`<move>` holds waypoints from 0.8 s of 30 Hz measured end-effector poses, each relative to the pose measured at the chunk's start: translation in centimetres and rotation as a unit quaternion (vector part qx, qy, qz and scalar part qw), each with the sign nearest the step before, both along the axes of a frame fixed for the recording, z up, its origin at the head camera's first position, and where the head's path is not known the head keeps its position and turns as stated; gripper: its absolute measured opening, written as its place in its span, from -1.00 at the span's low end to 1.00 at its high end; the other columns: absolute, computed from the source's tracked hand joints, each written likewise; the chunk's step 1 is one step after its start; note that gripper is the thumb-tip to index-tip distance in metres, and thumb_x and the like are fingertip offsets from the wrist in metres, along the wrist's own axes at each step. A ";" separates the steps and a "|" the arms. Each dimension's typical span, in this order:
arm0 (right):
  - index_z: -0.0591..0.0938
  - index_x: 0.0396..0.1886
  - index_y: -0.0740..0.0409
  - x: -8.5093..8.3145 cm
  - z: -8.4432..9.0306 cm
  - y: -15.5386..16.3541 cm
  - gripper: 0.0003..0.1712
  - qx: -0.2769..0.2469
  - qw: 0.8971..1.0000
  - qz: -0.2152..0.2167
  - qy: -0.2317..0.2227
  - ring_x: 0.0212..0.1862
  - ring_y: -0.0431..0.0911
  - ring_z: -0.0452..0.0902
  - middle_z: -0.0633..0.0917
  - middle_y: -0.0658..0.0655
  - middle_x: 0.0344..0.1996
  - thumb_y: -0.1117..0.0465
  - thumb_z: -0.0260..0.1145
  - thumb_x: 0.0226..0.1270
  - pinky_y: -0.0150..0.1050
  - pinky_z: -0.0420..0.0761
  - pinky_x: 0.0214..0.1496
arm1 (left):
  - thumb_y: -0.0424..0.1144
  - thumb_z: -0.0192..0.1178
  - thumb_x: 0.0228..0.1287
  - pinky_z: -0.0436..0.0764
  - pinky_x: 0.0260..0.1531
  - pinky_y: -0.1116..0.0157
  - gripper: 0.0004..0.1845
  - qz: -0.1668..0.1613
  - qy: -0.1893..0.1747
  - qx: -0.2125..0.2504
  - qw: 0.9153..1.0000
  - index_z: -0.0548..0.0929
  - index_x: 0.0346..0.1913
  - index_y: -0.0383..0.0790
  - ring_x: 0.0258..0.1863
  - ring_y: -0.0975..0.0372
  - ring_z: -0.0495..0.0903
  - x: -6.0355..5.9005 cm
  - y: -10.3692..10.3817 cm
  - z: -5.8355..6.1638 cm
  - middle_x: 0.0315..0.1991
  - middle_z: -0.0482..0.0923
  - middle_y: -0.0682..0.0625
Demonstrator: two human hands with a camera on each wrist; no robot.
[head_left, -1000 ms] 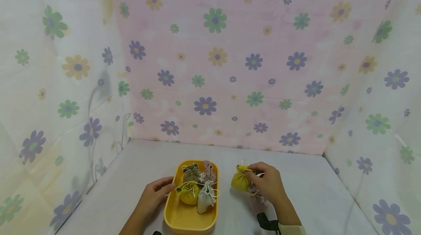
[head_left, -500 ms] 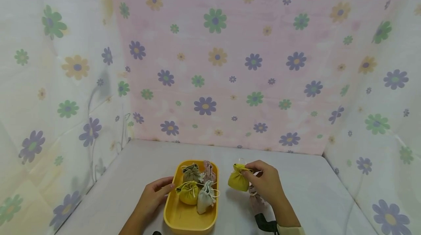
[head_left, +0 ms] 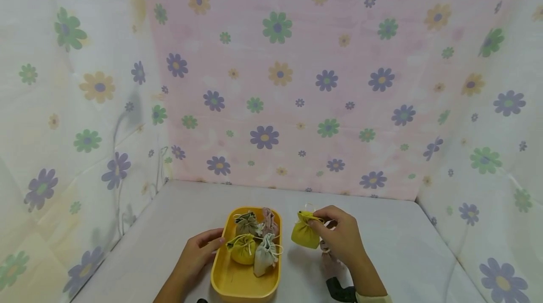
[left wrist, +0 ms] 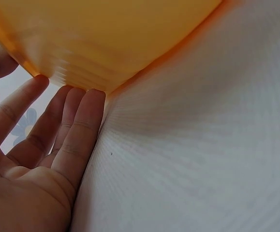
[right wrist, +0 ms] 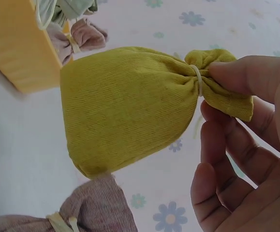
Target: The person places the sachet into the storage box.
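Observation:
My right hand [head_left: 335, 232] pinches a yellow-green drawstring pouch [head_left: 304, 234] by its gathered neck and holds it just above the table, right of the orange tray [head_left: 237, 279]. In the right wrist view the pouch [right wrist: 130, 106] hangs from thumb and fingers [right wrist: 241, 77]. A mauve pouch [head_left: 331, 260] lies on the table under that hand, also seen as the mauve pouch [right wrist: 91, 208]. My left hand [head_left: 199, 253] rests with straight fingers [left wrist: 77, 125] against the tray's left wall [left wrist: 106, 43]. Several pouches sit in the tray: olive [head_left: 247, 222], pink [head_left: 269, 220], yellow [head_left: 243, 248], pale green [head_left: 265, 255].
The table [head_left: 403, 241] is covered in pale cloth. Flower-print fabric walls [head_left: 275, 81] close it in at the back and on both sides. A dark strap [head_left: 339, 291] shows at my right wrist.
My right hand has carried the yellow-green pouch slightly left and up, toward the tray. The left hand and the tray have not moved.

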State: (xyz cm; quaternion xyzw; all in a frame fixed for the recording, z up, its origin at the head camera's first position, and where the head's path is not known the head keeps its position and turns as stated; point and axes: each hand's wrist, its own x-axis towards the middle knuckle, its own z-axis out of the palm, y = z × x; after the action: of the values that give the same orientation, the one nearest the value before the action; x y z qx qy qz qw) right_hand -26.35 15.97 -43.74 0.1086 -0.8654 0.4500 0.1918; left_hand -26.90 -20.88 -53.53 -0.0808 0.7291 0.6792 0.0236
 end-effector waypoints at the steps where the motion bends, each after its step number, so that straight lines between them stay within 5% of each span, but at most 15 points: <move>1: 0.78 -0.30 -0.19 0.0 0.0 -0.1 -0.88 -0.002 1.000 0.001 0.004 -0.26 -0.24 0.63 0.74 -0.21 -0.31 0.14 0.57 0.23 -0.32 0.70 -0.22 | -0.01 0.41 0.33 0.80 -0.03 0.15 -0.48 0.000 0.000 0.001 1.000 0.69 0.24 -0.21 0.14 0.11 0.69 0.0 0.0 0.0 0.24 0.64 -0.12; 24: 0.76 -0.36 -0.27 1.9 1.5 -2.3 -0.79 -0.029 0.998 0.036 0.029 -0.29 -0.21 0.60 0.73 -0.25 -0.35 0.19 0.60 0.19 -0.31 0.69 -0.22 | -0.02 0.40 0.34 0.80 -0.05 0.14 -0.47 -0.007 0.007 0.006 1.000 0.68 0.26 -0.23 0.11 0.11 0.70 0.0 -0.2 -0.2 0.26 0.63 -0.15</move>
State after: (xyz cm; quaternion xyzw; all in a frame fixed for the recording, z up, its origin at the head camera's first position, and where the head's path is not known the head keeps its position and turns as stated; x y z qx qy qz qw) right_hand -24.48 13.72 -42.25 0.1474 -0.8413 0.4786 0.2035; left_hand -26.88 -21.09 -53.72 -0.0705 0.7257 0.6840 0.0238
